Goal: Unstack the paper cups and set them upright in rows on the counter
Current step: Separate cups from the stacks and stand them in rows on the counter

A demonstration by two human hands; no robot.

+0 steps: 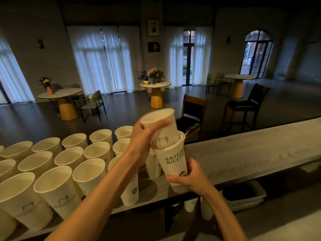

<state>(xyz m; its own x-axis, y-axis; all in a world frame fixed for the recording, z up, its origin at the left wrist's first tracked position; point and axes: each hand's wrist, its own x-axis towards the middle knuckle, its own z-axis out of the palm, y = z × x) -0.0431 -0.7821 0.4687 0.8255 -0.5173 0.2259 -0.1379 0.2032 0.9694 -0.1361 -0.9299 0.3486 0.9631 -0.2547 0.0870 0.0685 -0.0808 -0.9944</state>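
Observation:
My left hand [144,136] grips the top white paper cup [160,122] near its rim; that cup is partly drawn out of the cup below it. My right hand [189,176] holds the lower printed cup [172,160] near its base, tilted above the counter [243,153]. Several white cups [69,162] stand upright in rows on the counter to the left. One more upright cup [152,164] stands just behind the held pair, partly hidden.
The grey counter stretches away to the right. Below its near edge a grey bin [243,197] and a few cups [191,204] sit on a lower shelf. Beyond the counter are two dark bar chairs [191,115], round tables and flower pots.

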